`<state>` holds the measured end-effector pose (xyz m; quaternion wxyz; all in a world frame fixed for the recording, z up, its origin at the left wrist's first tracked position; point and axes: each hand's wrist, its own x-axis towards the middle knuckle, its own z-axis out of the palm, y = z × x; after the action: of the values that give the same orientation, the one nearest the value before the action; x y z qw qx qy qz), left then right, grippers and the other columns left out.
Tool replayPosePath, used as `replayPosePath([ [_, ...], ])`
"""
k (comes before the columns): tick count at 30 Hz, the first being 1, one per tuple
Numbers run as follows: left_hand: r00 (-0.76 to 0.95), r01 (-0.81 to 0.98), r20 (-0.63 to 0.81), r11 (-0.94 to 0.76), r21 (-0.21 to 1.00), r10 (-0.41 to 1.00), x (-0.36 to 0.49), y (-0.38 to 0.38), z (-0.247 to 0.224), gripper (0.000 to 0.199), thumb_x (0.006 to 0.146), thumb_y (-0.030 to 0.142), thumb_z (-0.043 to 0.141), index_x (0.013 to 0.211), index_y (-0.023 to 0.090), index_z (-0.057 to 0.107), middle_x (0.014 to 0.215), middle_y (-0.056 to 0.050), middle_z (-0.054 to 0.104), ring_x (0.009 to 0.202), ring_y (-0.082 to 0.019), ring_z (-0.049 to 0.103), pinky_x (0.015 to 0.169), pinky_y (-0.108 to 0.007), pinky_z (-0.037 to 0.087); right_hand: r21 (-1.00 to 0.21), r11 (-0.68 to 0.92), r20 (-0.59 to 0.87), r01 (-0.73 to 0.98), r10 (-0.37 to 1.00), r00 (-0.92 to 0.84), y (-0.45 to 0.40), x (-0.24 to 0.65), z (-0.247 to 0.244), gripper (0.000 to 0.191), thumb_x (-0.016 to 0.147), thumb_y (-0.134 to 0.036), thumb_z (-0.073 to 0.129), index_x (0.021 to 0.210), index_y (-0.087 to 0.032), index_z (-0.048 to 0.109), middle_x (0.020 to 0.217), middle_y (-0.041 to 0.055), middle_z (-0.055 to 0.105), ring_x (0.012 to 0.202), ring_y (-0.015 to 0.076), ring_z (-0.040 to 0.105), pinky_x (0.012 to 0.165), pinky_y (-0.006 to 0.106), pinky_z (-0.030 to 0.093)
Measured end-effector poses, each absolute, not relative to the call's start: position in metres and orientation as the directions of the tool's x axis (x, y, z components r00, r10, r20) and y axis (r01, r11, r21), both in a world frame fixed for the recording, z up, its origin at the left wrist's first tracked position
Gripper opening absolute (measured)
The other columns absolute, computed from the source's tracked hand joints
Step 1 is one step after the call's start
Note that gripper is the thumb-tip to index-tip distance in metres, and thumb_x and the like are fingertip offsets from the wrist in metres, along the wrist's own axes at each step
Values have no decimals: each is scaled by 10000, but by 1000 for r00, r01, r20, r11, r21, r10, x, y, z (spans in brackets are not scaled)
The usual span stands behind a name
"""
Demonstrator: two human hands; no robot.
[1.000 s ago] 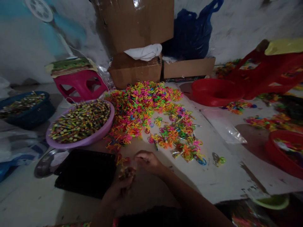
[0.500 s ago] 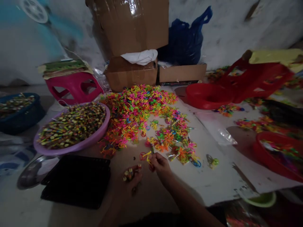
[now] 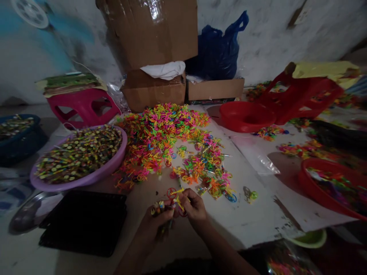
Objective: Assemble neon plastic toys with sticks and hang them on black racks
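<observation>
My left hand is closed around several short printed sticks with pale round ends. In the fingers of my right hand are small plastic pieces, yellow and red with ring shapes. Both hands are close together, and the plastic pieces meet the tip of a stick at the left thumb; whether they are joined I cannot tell. Just beyond the hands lies a big heap of bright plastic pieces, with a looser spread on its right side.
A purple basin full of printed sticks stands left, behind a black tray and a metal dish. Cardboard boxes and a blue bag stand at the back. Red basins and a red stool are right.
My hands have come together, bringing the plastic pieces against the sticks in the left hand. The whole view has shifted slightly, so the surroundings sit further left.
</observation>
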<state>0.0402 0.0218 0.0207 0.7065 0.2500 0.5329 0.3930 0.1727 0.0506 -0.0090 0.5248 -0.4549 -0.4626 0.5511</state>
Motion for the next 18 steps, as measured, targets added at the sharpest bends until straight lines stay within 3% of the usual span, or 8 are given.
replayPosePath([
  [4, 304, -312, -586, 660, 683, 751, 39, 26, 21, 292, 525, 308, 706, 744, 151, 594, 572, 4, 606, 379, -73, 501, 273, -131, 220, -985, -15, -2, -170, 997, -78, 44, 179, -1, 403, 752, -546, 508, 589, -199, 385, 451, -77, 350, 381, 49, 289, 370, 181, 255],
  [8, 364, -263, -587, 684, 680, 723, 37, 29, 23, 228, 536, 311, 675, 672, 152, 586, 485, 16, 565, 311, -52, 435, 261, -135, 169, -995, 35, 43, -94, 995, -88, 38, 187, 8, 374, 793, -499, 484, 595, -192, 405, 495, -60, 369, 421, 56, 321, 394, 183, 280],
  [18, 448, -111, -530, 633, 766, 720, 47, 23, 37, 173, 590, 276, 677, 651, 123, 625, 503, -26, 619, 322, -91, 488, 263, -159, 242, -986, -131, -115, -107, 982, -150, 34, 183, 15, 435, 742, -599, 470, 588, -207, 363, 446, -84, 306, 368, 49, 269, 350, 177, 221],
])
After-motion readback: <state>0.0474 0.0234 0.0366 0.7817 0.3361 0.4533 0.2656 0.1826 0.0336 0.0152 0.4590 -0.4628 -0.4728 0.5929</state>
